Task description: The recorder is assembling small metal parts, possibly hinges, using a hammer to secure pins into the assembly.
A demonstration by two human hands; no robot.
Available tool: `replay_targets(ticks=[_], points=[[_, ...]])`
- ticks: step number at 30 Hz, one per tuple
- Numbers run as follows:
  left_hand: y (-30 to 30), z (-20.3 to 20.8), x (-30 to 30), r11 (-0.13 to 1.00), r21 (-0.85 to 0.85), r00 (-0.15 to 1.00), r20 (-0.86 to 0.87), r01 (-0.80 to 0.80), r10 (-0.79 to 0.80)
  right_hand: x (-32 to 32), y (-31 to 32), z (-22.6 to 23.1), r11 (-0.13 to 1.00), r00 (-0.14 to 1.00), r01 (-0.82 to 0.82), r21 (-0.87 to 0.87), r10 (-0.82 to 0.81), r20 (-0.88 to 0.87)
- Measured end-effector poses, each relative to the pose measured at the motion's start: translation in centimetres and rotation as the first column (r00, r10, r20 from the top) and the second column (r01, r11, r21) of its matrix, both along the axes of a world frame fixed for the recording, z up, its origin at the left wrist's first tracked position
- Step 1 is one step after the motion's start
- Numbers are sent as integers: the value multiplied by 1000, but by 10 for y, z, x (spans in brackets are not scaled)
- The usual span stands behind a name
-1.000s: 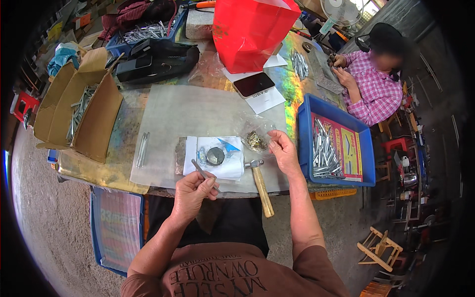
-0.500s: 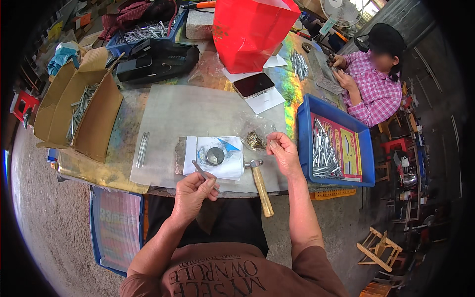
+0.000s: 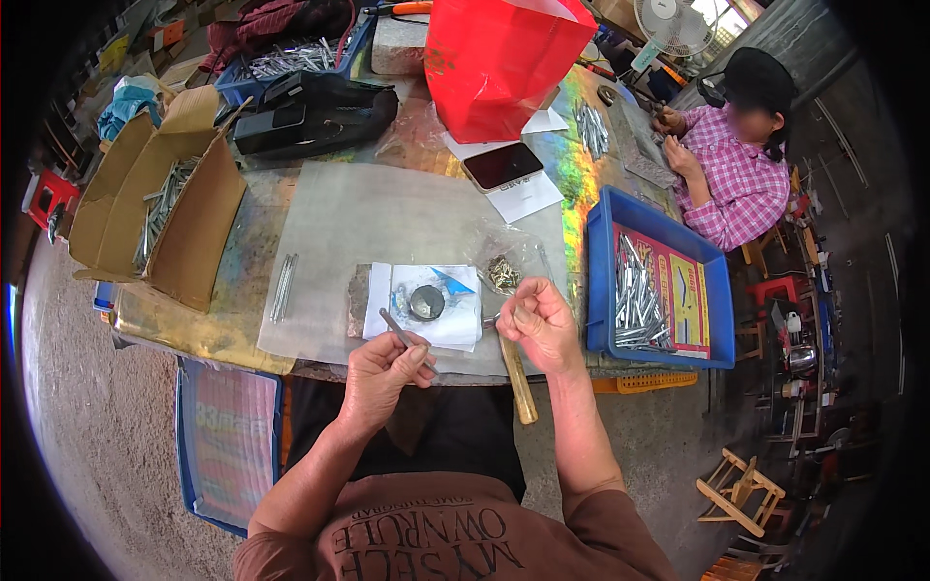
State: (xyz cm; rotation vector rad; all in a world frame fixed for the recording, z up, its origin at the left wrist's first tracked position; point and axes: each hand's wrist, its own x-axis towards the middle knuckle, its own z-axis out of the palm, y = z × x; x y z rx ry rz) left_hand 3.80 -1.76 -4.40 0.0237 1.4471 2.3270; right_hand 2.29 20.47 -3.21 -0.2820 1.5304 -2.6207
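Observation:
My left hand [image 3: 387, 373] pinches a thin grey metal rod [image 3: 394, 326] that slants up toward the white paper pad [image 3: 457, 334]. On the pad sits a round dark metal block [image 3: 426, 303] with a blue scrap [image 3: 453, 281] beside it. The thumb and fingers of my right hand [image 3: 544, 329] are pressed together; anything between them is too small to make out. Under that hand, a hammer [image 3: 518, 380] lies with its wooden handle over the table's front edge and its head partly hidden. A clear plastic bag [image 3: 504, 271] of small brass-coloured pieces lies just beyond.
A blue tray [image 3: 596, 281] of metal rods stands at right, a cardboard box [image 3: 203, 232] of rods at left. Several loose rods [image 3: 283, 289] lie on the sheet. Farther back are a phone [image 3: 504, 167] and red bag [image 3: 504, 77]. Another person [image 3: 731, 165] works at far right.
My right hand has moved left and toward me, away from the plastic bag, and is now above the hammer. The left hand keeps the rod in nearly the same place.

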Motion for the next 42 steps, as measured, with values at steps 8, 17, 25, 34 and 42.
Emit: replay_targets(ticks=[8,17,25,34,42], points=[[0,7,4,981,192,997,80,-18,3,28,-34,3,979,992,-123,162,116,51],[-2,10,6,946,314,989,140,-79,36,39,-58,12,953,980,-190,238,171,98],[-4,10,9,961,272,995,94,-57,32,41,-61,13,959,981,-185,213,167,99],[-1,4,12,982,188,999,0,-36,37,45,-67,11,969,990,-97,228,70,124],[2,9,12,981,139,991,6,-134,134,48,-82,-5,968,974,178,177,-199,109]])
